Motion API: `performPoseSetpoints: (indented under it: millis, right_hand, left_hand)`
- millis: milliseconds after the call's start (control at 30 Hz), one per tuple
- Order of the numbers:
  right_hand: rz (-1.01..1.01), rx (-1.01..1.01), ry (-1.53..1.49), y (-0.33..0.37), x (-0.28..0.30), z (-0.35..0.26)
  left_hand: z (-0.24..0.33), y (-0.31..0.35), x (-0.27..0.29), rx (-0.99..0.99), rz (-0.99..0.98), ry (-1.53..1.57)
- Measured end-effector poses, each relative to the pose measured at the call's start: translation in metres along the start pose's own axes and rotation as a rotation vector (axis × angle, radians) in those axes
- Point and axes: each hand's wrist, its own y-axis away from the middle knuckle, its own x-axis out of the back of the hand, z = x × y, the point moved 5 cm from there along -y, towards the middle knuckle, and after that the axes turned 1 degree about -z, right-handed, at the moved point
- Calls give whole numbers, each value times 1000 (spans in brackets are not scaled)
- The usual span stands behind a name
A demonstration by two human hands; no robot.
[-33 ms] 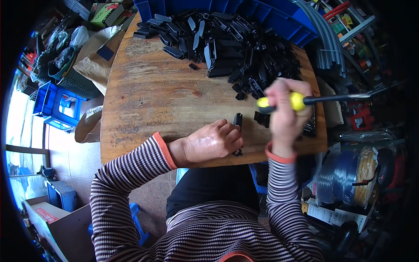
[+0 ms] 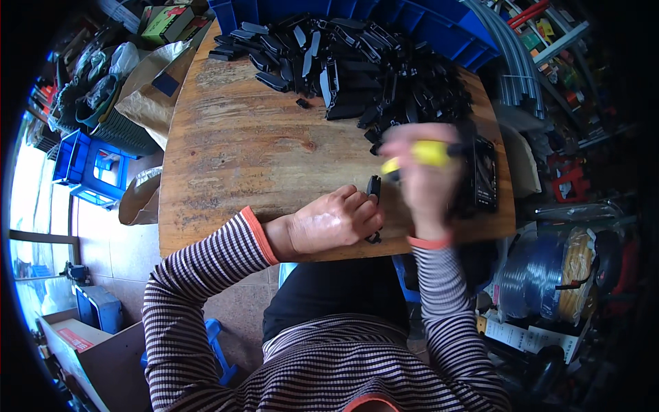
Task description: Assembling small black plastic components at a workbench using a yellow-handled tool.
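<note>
My left hand (image 2: 335, 218) rests at the table's near edge, fingers closed around a slim black plastic piece (image 2: 373, 185). The piece's far end pokes out past my fingers, and a bit of its near end shows below them; the middle is covered. To the right, my right hand (image 2: 432, 187) is raised over the table, smeared by motion. It grips a screwdriver by its yellow and black handle (image 2: 431, 153); the shaft is too blurred to make out. Beyond both hands lies a large heap of black plastic parts (image 2: 353, 89).
The wooden table (image 2: 233, 151) has a blue crate (image 2: 439, 34) at its far edge. A dark phone-like device (image 2: 486, 175) lies at the right side. One small black piece (image 2: 303, 103) sits apart from the heap. Paper bags (image 2: 147, 103) stand left of the table.
My right hand has shifted left with the screwdriver, closer to my left hand, uncovering more of the phone-like device. The left hand and its piece stay put.
</note>
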Motion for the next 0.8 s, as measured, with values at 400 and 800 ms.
performPoseSetpoints:
  millis: [400, 800]
  right_hand:
    - [8, 91, 967, -18, 64, 27]
    - [131, 90, 448, -11, 62, 6]
  left_hand:
    - [-21, -17, -9, -30, -102, 253]
    - [-251, 68, 62, 1079, 882, 1265]
